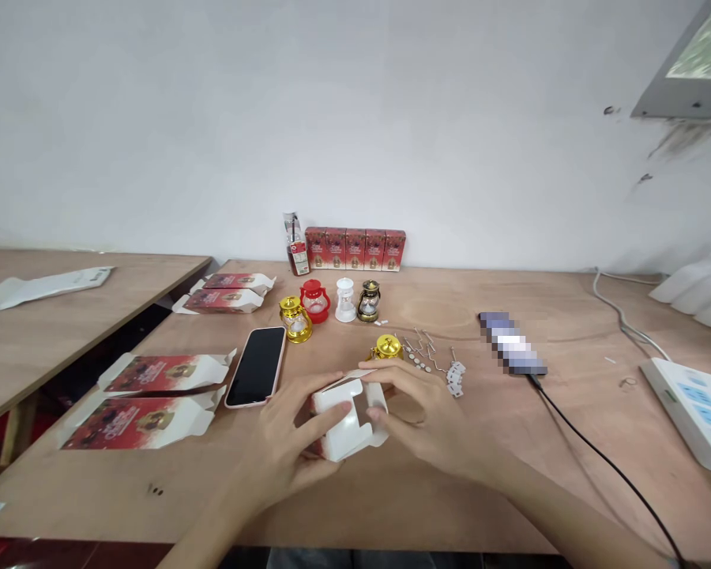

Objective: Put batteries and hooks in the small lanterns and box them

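Note:
Between my hands is a small red-and-white carton (344, 431), its white end flaps partly folded and an opening showing. My left hand (290, 435) grips its left side, with the thumb on a white flap. On the other side my right hand (426, 407) has its fingers around the carton, thumb at the flap by the opening. Just behind my right hand stands a gold mini lantern (388, 346), its lower part hidden by the fingers. Further back stand another gold lantern (295, 320), a red lantern (314, 301), a white lantern (345, 300) and a dark bronze lantern (369, 302).
Flattened red cartons (148, 419) lie left, beside a phone (257, 366). Closed red boxes (355, 250) and a bottle (297, 246) stand near the wall. Metal wires (425, 341) and white tabs (456, 378) lie right of centre. A cabled phone (513, 344) and power strip (693, 411) sit further right.

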{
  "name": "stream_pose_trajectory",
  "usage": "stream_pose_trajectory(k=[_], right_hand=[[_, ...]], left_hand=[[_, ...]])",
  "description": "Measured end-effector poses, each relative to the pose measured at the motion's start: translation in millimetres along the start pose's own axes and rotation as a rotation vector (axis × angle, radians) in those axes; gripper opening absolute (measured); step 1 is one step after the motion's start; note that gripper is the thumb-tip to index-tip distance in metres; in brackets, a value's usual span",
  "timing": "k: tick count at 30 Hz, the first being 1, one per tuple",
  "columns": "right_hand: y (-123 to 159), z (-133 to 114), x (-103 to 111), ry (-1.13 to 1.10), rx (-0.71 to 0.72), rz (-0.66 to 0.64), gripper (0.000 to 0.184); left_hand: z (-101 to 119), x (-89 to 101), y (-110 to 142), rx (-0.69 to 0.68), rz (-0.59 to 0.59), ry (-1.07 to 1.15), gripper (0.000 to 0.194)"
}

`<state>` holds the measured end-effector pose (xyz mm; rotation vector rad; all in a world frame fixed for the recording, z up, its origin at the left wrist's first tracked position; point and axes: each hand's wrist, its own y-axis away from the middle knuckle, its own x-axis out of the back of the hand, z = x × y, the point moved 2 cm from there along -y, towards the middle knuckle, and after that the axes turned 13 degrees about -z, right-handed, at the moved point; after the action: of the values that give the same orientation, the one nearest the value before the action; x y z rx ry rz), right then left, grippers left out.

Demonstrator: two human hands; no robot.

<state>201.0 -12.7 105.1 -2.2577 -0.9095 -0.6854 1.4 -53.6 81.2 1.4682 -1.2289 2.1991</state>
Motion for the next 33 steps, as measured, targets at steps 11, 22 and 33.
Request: stream_pose_trajectory(k=[11,22,33], right_hand=[[3,9,-14,-0.612,0.060,0.190,0.035],[-8,1,-16,-0.930,-0.220,0.075,0.019],[-7,-7,-19,-0.936,-0.182,0.066,0.021]], left_hand=[[18,-9.2,-17,0.308,0.295,0.293,0.051],[25,-9.1,-20,0.274,0.249,0.321,0.028],[30,-3.0,-23,0.171,0.283,0.177,0.035]])
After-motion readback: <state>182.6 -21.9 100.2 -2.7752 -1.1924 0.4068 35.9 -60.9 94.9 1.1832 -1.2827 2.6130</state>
